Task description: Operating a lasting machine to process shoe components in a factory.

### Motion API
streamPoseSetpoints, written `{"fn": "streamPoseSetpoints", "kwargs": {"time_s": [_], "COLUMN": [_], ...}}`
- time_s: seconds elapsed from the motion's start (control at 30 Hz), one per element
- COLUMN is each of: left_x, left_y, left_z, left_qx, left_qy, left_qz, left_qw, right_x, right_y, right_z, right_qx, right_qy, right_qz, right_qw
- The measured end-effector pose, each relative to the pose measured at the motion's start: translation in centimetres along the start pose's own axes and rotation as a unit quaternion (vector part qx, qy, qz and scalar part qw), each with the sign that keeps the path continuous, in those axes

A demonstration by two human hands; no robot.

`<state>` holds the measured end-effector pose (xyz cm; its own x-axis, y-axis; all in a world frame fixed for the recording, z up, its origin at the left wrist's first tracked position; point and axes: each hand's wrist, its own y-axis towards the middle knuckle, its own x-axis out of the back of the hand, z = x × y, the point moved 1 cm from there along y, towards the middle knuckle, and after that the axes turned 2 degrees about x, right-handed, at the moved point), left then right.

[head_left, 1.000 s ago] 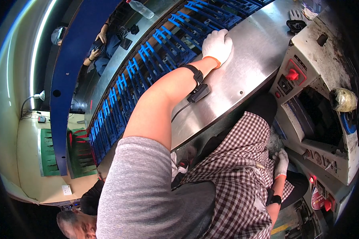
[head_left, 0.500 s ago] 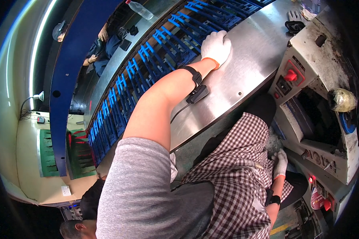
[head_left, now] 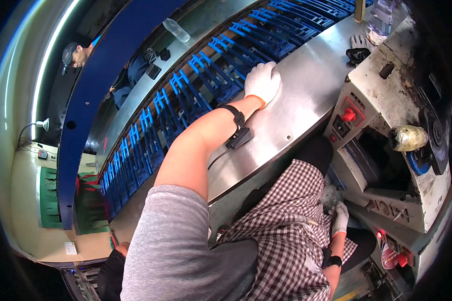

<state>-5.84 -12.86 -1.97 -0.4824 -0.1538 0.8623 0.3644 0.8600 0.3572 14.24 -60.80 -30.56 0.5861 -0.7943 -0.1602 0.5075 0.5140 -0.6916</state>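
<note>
The table (head_left: 306, 85) is bare brushed steel, silver with a bright glare, and has a small round hole near its front edge. It runs slantwise across the view in front of the person. Along its far side stand the bars (head_left: 198, 62), narrow, blue, mostly in pairs, in one long row with darker, grimy gaps. The left hand (head_left: 262, 83), in a white glove with an orange cuff, rests on the steel right beside the bars; its fingers look together and bent over, their undersides hidden, so I cannot tell whether they grip anything. The right hand (head_left: 340, 219), also gloved, is low beside the checked apron (head_left: 286, 215), near the machine (head_left: 374, 85); its fingers look loosely curled, but I cannot tell whether they are clamped on anything.

A clear bottle (head_left: 176, 31) lies on the ledge beyond the bars; its contents cannot be made out. A larger clear jug (head_left: 380, 19) stands past the machine, its contents also unclear.

Compared with half a second ago, the view has shifted, so the table sits lower and more of the machine's top shows. The left hand stays beside the bars. The capped co-worker (head_left: 78, 55) shows more of the head above the blue beam (head_left: 93, 100)
</note>
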Motion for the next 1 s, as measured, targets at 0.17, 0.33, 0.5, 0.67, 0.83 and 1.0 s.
{"fn": "streamPoseSetpoints", "kwargs": {"time_s": [0.17,0.33,0.5,0.67,0.83,1.0], "left_x": [0.6,0.3,0.1,0.7,1.2,1.0], "left_y": [-0.3,0.0,0.3,0.1,0.0,-0.1], "left_z": [-0.3,0.1,0.1,-0.6,-0.7,-0.5], "left_qx": [0.011,0.007,0.004,0.002,-0.003,-0.001], "left_qy": [0.004,0.022,0.019,-0.007,0.004,0.007], "left_qz": [0.011,0.016,0.012,0.005,0.022,0.017], "left_qw": [1.0,1.0,1.0,1.0,1.0,1.0], "right_x": [0.3,0.4,-0.2,-0.9,-0.6,-0.7], "right_y": [0.6,0.9,0.2,-1.2,-0.3,-0.2], "right_z": [-0.7,-0.6,0.5,1.5,0.0,0.0], "right_qx": [0.003,0.011,-0.006,-0.013,0.016,0.013], "right_qy": [-0.005,-0.005,-0.006,-0.005,0.006,0.009], "right_qz": [0.005,0.005,0.0,0.016,0.012,0.003], "right_qw": [1.0,1.0,1.0,1.0,1.0,1.0]}}
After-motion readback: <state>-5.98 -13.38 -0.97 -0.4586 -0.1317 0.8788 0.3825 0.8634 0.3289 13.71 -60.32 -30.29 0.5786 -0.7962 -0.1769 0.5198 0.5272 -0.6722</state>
